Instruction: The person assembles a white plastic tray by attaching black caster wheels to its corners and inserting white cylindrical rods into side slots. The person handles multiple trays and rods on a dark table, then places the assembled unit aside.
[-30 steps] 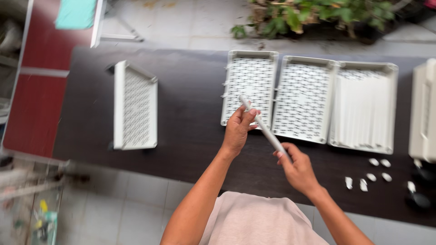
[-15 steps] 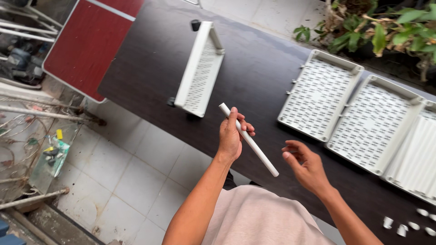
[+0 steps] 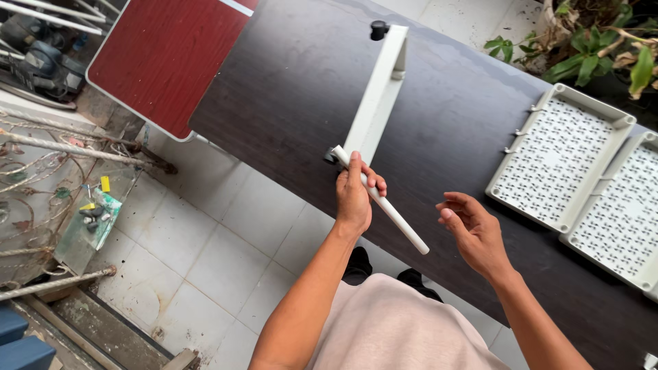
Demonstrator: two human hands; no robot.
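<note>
- While the left hand [image 3: 355, 195] grips a white tube [image 3: 381, 200] in a closed fist, the tube slants out over the near edge of the dark table [image 3: 445, 123].
- The right hand [image 3: 474, 233] hangs loosely spread, apart from the tube's lower end.
- 1 white tray [image 3: 375, 103] stands just beyond the fist; 2 perforated trays [image 3: 558, 157] lie well right.
- Tiled floor [image 3: 226, 240] lies open to the left.

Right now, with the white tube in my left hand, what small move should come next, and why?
Probably bring the right hand over to the tube's free lower end: the left hand grips it near the top, and the right is open, empty and close.
</note>
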